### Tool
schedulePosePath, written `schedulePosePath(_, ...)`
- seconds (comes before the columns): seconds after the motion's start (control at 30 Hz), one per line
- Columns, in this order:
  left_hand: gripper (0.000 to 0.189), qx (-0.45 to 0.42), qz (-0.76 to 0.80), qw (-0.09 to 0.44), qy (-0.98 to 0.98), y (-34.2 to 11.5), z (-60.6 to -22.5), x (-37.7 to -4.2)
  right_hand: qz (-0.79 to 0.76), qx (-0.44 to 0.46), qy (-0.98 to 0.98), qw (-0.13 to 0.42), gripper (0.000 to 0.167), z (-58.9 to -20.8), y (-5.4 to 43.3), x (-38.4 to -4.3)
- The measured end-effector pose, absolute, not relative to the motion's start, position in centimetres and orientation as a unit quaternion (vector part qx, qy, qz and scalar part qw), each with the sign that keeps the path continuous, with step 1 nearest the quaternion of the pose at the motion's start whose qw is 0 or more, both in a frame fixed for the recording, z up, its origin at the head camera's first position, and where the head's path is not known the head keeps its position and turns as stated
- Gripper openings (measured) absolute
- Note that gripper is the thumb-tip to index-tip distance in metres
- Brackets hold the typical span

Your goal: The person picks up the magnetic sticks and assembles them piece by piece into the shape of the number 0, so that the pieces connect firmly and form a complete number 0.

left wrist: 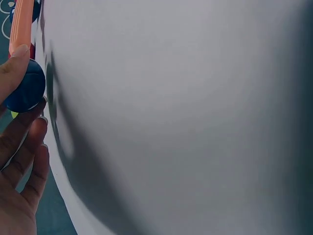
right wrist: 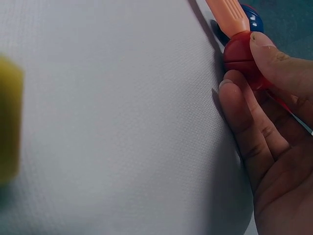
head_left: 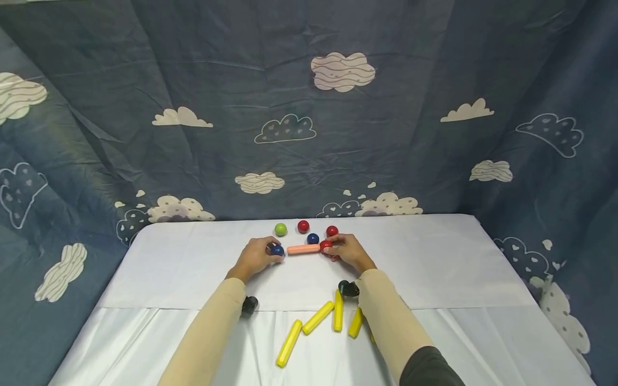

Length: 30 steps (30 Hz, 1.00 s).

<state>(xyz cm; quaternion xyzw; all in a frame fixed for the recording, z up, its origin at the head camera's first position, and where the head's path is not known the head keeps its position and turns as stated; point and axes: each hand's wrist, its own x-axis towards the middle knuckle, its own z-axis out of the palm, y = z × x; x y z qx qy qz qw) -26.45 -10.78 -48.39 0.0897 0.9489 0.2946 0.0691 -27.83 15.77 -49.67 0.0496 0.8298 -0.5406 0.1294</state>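
Observation:
My left hand pinches a dark blue ball between thumb and fingers. Just to its right lies a short orange stick, with a narrow gap to the blue ball in the head view. At the stick's right end sits a red ball, held by the thumb and fingertips of my right hand. The right wrist view shows the ridged orange stick meeting that red ball. In the left wrist view the thumb lies over the blue ball.
Behind the stick are a green ball, another blue ball and two more red balls, one farther back and one by my right fingers. Several yellow sticks lie nearer on the white cloth, some under the right forearm.

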Motion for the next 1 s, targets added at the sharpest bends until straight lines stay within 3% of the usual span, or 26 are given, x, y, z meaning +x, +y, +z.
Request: schedulePosePath(1.0, 0.047, 0.098, 0.288, 0.066, 0.95, -10.24, -48.42, -26.93, -0.536, 0.053, 0.834, 0.12, 0.039, -49.55, 15.65, -27.49)
